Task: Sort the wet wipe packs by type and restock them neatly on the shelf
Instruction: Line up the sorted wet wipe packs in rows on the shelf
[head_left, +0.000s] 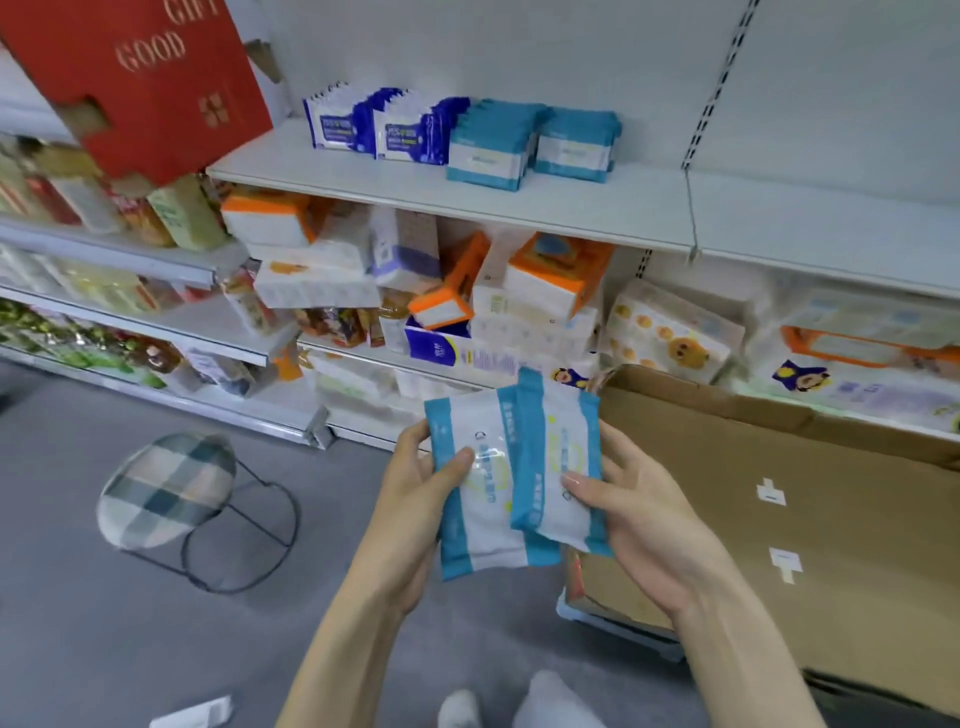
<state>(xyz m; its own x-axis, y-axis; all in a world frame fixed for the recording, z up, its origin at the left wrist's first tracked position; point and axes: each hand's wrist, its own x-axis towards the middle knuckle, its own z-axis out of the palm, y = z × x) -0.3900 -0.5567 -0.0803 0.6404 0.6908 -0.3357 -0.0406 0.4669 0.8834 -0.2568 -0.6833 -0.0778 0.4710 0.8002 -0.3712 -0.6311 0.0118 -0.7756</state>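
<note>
The left hand (410, 509) grips a soft white wet wipe pack with teal-blue side bands (483, 525), thumb curled over its front and fingers hidden behind; the right hand (644, 514) grips a second pack of the same colours (563, 441) likewise, thumb pressed on its face. The second pack overlaps the right edge of the first, and both are held in the air below the shelves. Their printed labels are too blurred to read. Above, a white metal shelf (597, 208) carries upright rows of dark blue and white packs (374, 127) and, just beside them on the right, teal-blue and white packs (493, 148); their lettering is illegible. The shelf below holds jumbled orange and white tissue packs (550, 280). At upper left, a red cardboard box (156, 88) reads "GOOD" and "GIFT", the latter cut off by the frame. A brown corrugated cardboard carton (805, 467) lies at right, partly out of view; a round stool with a plaid cushion (166, 488) stands on the grey floor at left.
</note>
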